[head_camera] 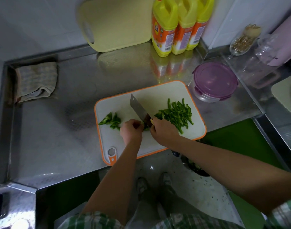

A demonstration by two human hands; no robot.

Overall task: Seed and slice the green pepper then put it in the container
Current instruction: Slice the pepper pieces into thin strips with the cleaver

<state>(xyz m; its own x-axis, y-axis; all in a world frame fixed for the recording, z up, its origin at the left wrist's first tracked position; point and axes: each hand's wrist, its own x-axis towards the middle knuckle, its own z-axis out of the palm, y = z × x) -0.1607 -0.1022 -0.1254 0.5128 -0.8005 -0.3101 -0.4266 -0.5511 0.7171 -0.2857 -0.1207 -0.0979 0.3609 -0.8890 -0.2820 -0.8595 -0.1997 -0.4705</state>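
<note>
A white cutting board (158, 95) with an orange rim lies on the steel counter. My right hand (163, 129) grips the handle of a cleaver (138, 107), whose blade points away over the board. My left hand (130, 129), fingers curled, holds down a small green pepper piece (145, 127) beside the blade. A pile of thin pepper strips (177, 113) lies on the board's right side. Several uncut pepper chunks (111, 120) lie on its left side. A clear round container with a purple lid (214, 80), closed, stands just beyond the board's right corner.
Three yellow bottles (177, 25) and a pale yellow board (116, 22) lean at the back wall. A folded cloth (35, 80) lies at the left. Glass jars (260, 58) stand on a raised shelf at the right. A dark bowl (196, 167) sits below the counter edge.
</note>
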